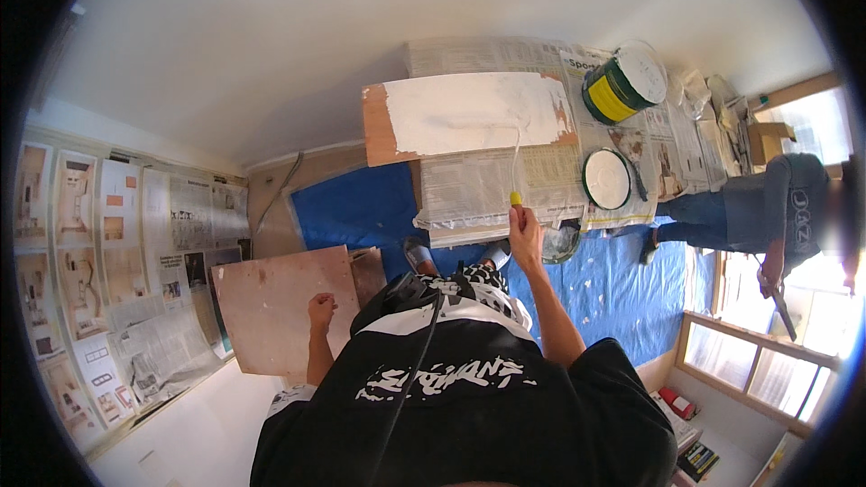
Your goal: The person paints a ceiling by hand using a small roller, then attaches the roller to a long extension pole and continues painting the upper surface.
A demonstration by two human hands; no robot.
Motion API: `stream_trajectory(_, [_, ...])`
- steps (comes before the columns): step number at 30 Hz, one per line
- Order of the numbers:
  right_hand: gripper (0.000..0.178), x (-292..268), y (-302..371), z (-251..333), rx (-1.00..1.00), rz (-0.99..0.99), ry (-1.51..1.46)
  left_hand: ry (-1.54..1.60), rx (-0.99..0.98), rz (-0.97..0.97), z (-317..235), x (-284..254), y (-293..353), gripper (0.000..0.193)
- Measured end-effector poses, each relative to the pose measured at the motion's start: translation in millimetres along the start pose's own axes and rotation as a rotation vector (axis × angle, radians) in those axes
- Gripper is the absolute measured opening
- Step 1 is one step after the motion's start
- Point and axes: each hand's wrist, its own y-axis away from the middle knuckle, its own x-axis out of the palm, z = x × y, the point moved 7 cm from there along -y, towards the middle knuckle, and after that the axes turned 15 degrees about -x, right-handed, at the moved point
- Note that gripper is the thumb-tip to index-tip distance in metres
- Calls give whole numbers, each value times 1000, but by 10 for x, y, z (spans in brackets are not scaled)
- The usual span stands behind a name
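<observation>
Wooden board — matt white paint — on newspaper

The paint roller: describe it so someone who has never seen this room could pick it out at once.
Find the newspaper-covered work surface at the top of the head view, where a brown board lies mostly painted white. The paint roller rests on that board's near edge, its thin wire stem running down to a yellow grip in the right hand. Unlike the round paint can and white lid to the right, it is long and thin.

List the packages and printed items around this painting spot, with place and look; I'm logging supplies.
Paint bucket: round, green with yellow label band and white lid, right of the half-painted board.
Loose lid: round, white, below the bucket.
Newspapers: grey printed sheets under the board.
Cardboard box: small, brown, far right.
</observation>
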Motion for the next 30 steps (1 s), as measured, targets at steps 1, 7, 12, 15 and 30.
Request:
stream_trajectory(1, [40,-87,8,132,30,10,1,4,-5,-14,36,-25,16,17])
stream_trajectory(7, [39,22,-12,-40,-12,63,66,69,-88,-12,409,-63,-6,16])
stream_trajectory(12, [37,396,-784,-149,-171,24,104,39,-43,13,442,-86,53,17])
stream_trajectory(15, [37,440,-1146,-63,-166,72,73,23,-74,-24,362,-86,49,18])
stream_trajectory(30, [40,128,-214,-136,-42,53,-4,5,-96,5,509,99,200,19])
